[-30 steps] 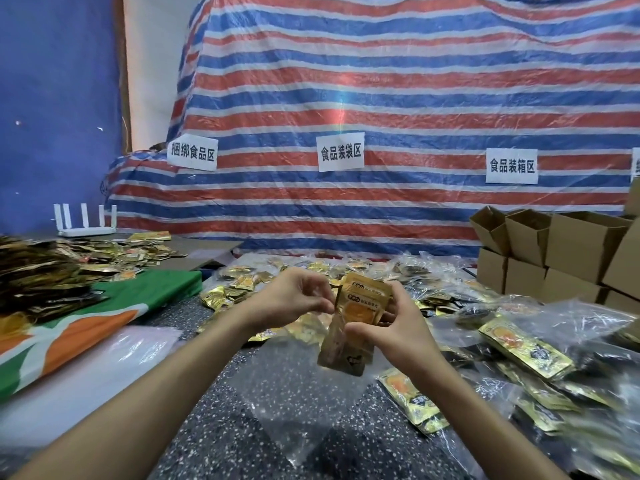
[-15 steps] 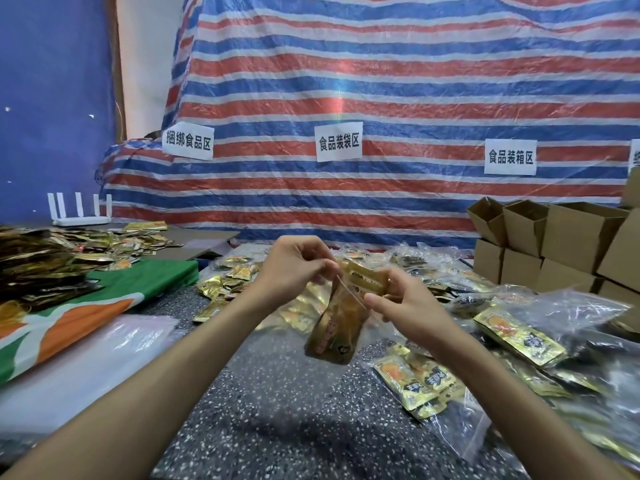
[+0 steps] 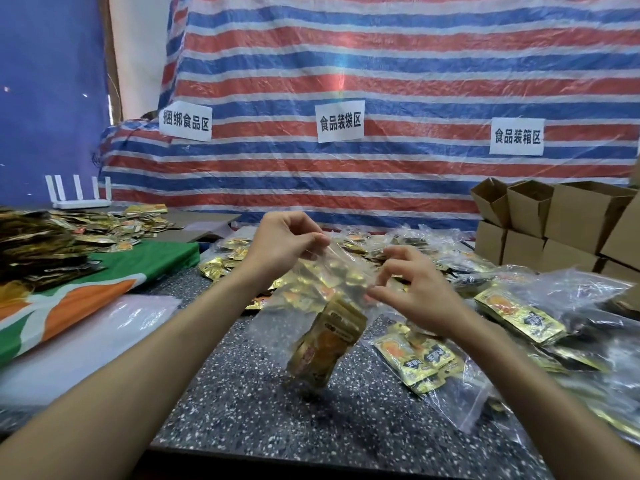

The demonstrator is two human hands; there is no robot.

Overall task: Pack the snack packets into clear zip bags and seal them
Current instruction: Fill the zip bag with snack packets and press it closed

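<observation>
I hold a clear zip bag (image 3: 311, 271) up above the speckled table (image 3: 263, 410). My left hand (image 3: 284, 244) pinches its top left corner. My right hand (image 3: 415, 292) pinches the top edge further right, with the other fingers spread. A stack of gold snack packets (image 3: 327, 344) hangs tilted in the bottom of the bag, blurred. Another clear bag filled with gold packets (image 3: 419, 358) lies on the table just right of it.
Several filled bags (image 3: 519, 317) are piled at the right, and loose gold packets (image 3: 221, 261) lie behind my hands. Open cardboard boxes (image 3: 568, 220) are stacked at the far right. At the left are a green and orange cloth (image 3: 86, 292), a dark heap of packets (image 3: 38, 247) and empty bags (image 3: 86, 337).
The packets have slid from between my hands down to the bottom of the bag. My hands have moved apart along the bag's top edge, and the bag now hangs lower.
</observation>
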